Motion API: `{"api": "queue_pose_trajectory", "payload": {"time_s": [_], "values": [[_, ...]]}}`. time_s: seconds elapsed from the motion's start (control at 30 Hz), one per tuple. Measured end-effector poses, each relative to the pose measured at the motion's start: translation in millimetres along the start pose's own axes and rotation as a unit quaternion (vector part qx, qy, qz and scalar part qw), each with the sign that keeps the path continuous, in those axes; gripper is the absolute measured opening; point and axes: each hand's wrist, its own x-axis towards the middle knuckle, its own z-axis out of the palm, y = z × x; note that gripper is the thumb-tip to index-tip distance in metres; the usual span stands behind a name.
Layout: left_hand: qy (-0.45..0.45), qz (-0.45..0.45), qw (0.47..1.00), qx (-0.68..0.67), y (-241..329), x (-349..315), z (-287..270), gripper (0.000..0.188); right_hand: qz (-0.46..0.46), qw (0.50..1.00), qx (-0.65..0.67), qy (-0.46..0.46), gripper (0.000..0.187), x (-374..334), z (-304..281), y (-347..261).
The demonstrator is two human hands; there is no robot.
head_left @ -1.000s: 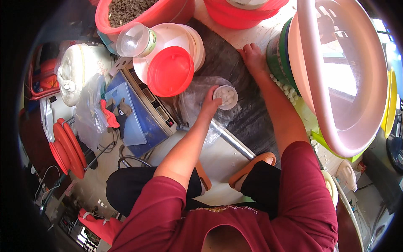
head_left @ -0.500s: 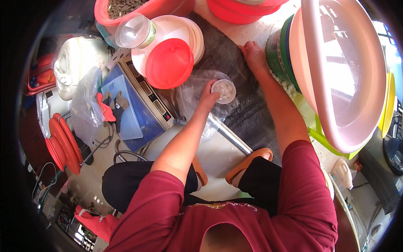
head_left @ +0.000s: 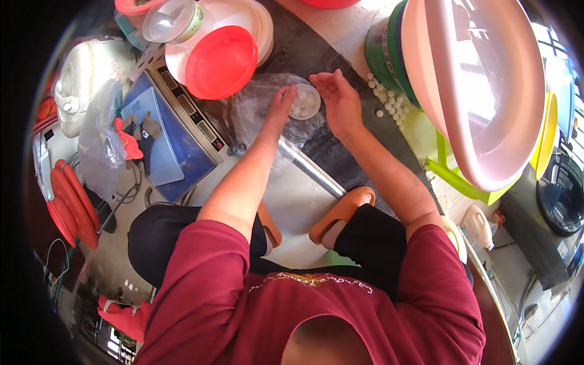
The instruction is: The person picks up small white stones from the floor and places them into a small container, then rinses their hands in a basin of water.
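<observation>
In my left hand (head_left: 280, 108) is a small white cup (head_left: 316, 113), held by its side with the thumb near the rim. Several small white balls (head_left: 302, 103) lie in it. My right hand (head_left: 342, 104) is just right of the cup, its fingers slightly bent and apart. Nothing shows in that hand, though its palm side is partly hidden. Under the cup and left hand spreads a crumpled clear plastic bag (head_left: 246, 103) on a dark surface (head_left: 340, 152). More loose white balls (head_left: 395, 108) lie to the right, beside a green bucket (head_left: 384, 53).
A red basin (head_left: 222, 64), white plates (head_left: 263, 36) and a clear tub (head_left: 173, 21) stand at the far left. Nearer are a blue scale (head_left: 188, 155) and a white jug (head_left: 85, 85). A large pink basin (head_left: 420, 67) leans at the right above a lime-green frame (head_left: 456, 173).
My right hand has come back from the far right, beside the bucket, to the cup. The left hand still holds the cup. The view has shifted, uncovering more loose balls.
</observation>
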Motion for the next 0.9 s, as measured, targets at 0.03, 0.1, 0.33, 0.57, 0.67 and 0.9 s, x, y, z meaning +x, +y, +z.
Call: {"api": "queue_pose_trajectory", "payload": {"time_s": [0.03,0.1,0.33,0.57,0.67,0.9], "values": [[0.001,0.002,1.0,0.003,0,1,0,0.06,-0.006,0.998,-0.051,0.022,0.03,-2,-7,-5],[-0.008,0.007,1.0,0.001,-8,10,-6,0.06,-0.008,0.977,-0.203,0.06,0.024,-2,-34,-15],[0.018,0.087,0.995,0.041,-9,3,-2,0.062,-0.352,0.505,-0.788,-0.013,0.042,-8,-150,-44],[0.059,0.219,0.941,0.253,-25,9,0,0.059,-0.292,0.325,-0.899,-0.029,0.061,35,-136,-29],[0.054,0.189,0.921,0.337,-18,18,0,0.055,-0.309,0.35,-0.884,0.034,0.058,63,-150,-13],[0.011,0.224,0.894,0.388,18,-27,20,0.044,-0.341,0.518,-0.783,0.044,0.043,44,-188,-13]]}}
